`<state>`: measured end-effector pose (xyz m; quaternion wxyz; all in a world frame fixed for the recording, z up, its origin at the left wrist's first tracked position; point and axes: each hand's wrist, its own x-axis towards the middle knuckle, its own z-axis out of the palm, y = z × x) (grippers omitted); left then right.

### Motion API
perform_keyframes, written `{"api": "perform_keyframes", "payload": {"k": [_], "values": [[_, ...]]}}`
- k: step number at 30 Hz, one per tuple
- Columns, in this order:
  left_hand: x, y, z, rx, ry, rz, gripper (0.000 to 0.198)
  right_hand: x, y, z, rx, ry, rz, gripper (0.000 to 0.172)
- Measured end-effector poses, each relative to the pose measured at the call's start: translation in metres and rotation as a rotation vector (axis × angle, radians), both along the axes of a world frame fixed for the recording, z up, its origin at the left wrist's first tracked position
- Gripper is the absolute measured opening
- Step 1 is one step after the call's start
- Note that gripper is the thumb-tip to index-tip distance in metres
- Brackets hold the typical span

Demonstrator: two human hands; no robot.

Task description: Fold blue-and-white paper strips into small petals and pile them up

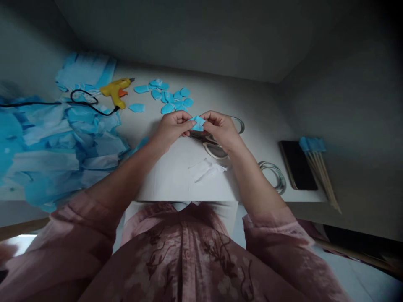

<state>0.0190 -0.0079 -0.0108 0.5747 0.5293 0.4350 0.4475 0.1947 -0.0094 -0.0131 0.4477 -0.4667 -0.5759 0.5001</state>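
Observation:
Between my two hands is a small light-blue piece of fabric point(198, 123), which looks folded. My left hand point(175, 125) pinches its left side between thumb and fingers. On the other side, my right hand point(219, 126) grips its right edge in the same way. A pair of scissors point(217, 150) lies on the table just below and behind my right hand, its blades partly hidden. Beyond my hands, several cut blue petal-shaped pieces point(169, 97) are scattered in a loose cluster. White scraps point(208, 169) lie nearer to me.
A yellow glue gun point(113, 91) with a black cord rests at the back left, by a large heap of blue and white fabric point(63, 155). To the right are coiled wire point(273, 178), a dark phone point(297, 165) and sticks with blue tops point(321, 167). Walls point(340, 105) enclose the table.

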Motion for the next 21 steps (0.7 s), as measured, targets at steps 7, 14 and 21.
{"api": "perform_keyframes", "payload": {"k": [7, 14, 21], "values": [[-0.0015, 0.0032, -0.004, -0.071, -0.069, -0.038, 0.025, 0.0011, -0.0001, 0.003, 0.013, 0.001, -0.028, 0.003], [-0.0016, 0.0025, -0.0053, -0.055, -0.111, -0.033, 0.019, 0.0005, -0.0002, 0.0012, 0.01, 0.044, -0.029, 0.002], [-0.0002, 0.0005, 0.0009, -0.062, -0.083, 0.009, 0.014, 0.0, 0.0, 0.0012, 0.005, 0.032, -0.01, 0.005]]}}
